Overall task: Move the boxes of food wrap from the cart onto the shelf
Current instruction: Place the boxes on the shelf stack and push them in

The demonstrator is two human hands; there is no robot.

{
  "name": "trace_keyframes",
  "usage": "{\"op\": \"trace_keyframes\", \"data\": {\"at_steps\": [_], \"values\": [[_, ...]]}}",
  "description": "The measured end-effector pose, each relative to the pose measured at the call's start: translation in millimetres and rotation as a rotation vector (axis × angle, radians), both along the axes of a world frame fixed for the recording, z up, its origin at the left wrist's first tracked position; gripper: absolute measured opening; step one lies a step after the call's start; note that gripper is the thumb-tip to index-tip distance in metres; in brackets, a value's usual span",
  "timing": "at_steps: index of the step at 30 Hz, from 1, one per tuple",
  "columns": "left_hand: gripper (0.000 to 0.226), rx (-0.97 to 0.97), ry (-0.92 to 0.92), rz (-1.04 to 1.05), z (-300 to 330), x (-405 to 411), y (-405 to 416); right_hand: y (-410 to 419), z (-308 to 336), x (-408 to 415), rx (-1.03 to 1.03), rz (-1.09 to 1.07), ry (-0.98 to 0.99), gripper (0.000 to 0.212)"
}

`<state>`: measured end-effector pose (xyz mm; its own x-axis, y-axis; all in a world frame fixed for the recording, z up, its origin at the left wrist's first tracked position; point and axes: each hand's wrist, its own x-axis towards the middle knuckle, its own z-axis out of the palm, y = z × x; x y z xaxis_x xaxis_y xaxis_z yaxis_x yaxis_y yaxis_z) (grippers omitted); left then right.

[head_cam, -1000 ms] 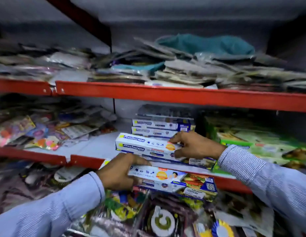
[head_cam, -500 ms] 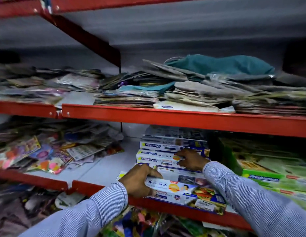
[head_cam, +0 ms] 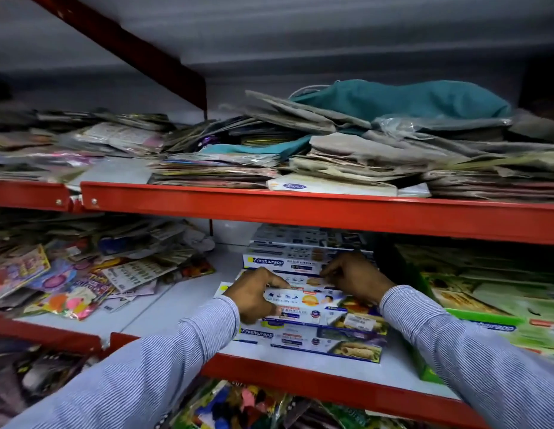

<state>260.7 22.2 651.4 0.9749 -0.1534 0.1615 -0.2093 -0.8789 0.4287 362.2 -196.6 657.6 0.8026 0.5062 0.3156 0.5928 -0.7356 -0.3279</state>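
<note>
Several white-and-blue Freshwrapp food wrap boxes lie on the middle shelf (head_cam: 300, 371). A front box (head_cam: 312, 305) rests on top of a lower box (head_cam: 309, 342) near the shelf's red front edge. My left hand (head_cam: 254, 294) grips the left end of that front box, fingers curled over its top. My right hand (head_cam: 353, 275) presses on the far right end of the same box, against a taller stack of boxes (head_cam: 278, 261) behind it. The cart is out of view.
Green food wrap boxes (head_cam: 486, 323) fill the shelf to the right. Colourful packets (head_cam: 68, 283) are heaped on the left. The upper shelf (head_cam: 300, 212) holds piled flat packets and a teal cloth bag (head_cam: 402, 99). More packets crowd the shelf below.
Both hands have carried the boxes from the shelf's front edge further onto the shelf and set them against the stack. The camera view has tilted up.
</note>
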Motion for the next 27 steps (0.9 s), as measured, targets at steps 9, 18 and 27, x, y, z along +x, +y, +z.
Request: {"op": "trace_keyframes", "data": {"at_steps": [9, 18, 27], "values": [[0.046, 0.053, -0.293, 0.035, -46.2, 34.6, -4.2, -13.7, -39.0, -23.9, -0.079, -0.063, -0.124, 0.039], [0.043, 0.056, -0.360, 0.000, -58.5, 33.7, -0.5, -13.2, -64.7, -36.8, 0.024, -0.107, -0.220, 0.068], [0.049, 0.084, -0.354, 0.033, -63.6, 28.5, -3.6, -17.8, -59.3, -41.8, 0.059, -0.137, -0.181, 0.056]]}}
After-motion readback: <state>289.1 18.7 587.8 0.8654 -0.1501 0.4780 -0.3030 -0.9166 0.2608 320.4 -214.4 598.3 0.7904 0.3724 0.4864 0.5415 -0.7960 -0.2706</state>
